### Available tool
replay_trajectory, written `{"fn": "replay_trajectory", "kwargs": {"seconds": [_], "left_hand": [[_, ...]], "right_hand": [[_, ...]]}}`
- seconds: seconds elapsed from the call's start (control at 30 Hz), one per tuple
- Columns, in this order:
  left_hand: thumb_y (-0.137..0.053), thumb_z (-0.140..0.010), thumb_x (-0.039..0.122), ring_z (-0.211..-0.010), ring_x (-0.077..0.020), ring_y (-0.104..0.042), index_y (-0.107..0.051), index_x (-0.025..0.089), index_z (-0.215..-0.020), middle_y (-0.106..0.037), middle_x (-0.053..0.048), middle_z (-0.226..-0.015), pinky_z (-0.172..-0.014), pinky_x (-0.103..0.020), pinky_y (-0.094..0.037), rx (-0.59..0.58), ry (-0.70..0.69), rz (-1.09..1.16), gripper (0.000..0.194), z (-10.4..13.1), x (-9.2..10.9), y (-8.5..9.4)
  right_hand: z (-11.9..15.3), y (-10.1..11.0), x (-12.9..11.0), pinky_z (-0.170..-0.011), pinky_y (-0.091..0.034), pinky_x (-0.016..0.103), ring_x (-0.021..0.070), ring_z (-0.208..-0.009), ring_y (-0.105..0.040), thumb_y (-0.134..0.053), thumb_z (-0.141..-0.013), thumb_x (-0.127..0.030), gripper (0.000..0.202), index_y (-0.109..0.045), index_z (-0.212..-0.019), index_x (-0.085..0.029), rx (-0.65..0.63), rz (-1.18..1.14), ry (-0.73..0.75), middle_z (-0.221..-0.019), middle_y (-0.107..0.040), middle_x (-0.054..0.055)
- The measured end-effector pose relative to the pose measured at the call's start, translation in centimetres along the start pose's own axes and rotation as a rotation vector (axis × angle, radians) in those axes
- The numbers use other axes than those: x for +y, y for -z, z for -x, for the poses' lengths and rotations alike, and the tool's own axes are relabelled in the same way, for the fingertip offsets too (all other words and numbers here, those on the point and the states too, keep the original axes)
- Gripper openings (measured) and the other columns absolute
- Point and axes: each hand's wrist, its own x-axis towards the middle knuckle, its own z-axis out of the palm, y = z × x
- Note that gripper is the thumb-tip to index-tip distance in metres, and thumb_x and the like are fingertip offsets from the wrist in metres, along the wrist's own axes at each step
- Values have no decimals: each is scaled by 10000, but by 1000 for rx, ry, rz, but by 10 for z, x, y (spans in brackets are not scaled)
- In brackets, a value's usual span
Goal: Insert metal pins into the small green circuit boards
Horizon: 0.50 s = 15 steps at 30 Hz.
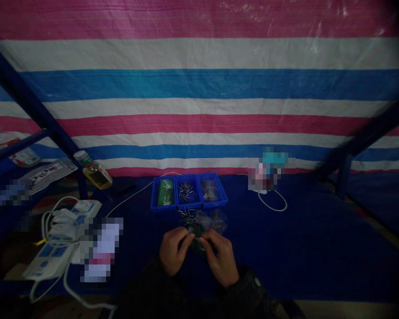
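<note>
My left hand (174, 251) and my right hand (221, 257) meet low in the middle, thumbs and forefingers pinched close together. A small pale piece seems to lie between the fingertips, too small and dim to name. Just behind and beneath them is a dark green heap (195, 229), partly hidden by my fingers. Loose thin metal pins (188, 215) lie beyond it, beside small clear plastic bags (217, 221). Farther back stand three joined blue bins (153, 197). They hold green pieces (166, 192), metal pins (186, 192) and small clear-wrapped pieces (209, 190).
At left lie white power strips (49, 252) with plugs and cables, a blurred-out phone-like rectangle (103, 248) and a bottle (98, 173) of yellow liquid. A pixelated object (267, 170) with a white cord loop (286, 206) stands back right. Striped sheeting (199, 84) hangs behind the blue tabletop (302, 252).
</note>
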Motion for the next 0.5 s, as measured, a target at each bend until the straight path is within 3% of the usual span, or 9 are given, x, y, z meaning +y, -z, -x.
{"fn": "replay_trajectory", "kwargs": {"seconds": [0.5], "left_hand": [[-487,-1029,285,-605,-132,-552,-502,192,-667,-540,8,-613,-620,-256,-382,-17,20,-10,374,1,-3,-1]], "right_hand": [[1,0,1,-640,-399,266,153,-672,-566,-510,-1016,-253,244,-600,-795,-203,-8,-4,-7,-739,-604,7]]}}
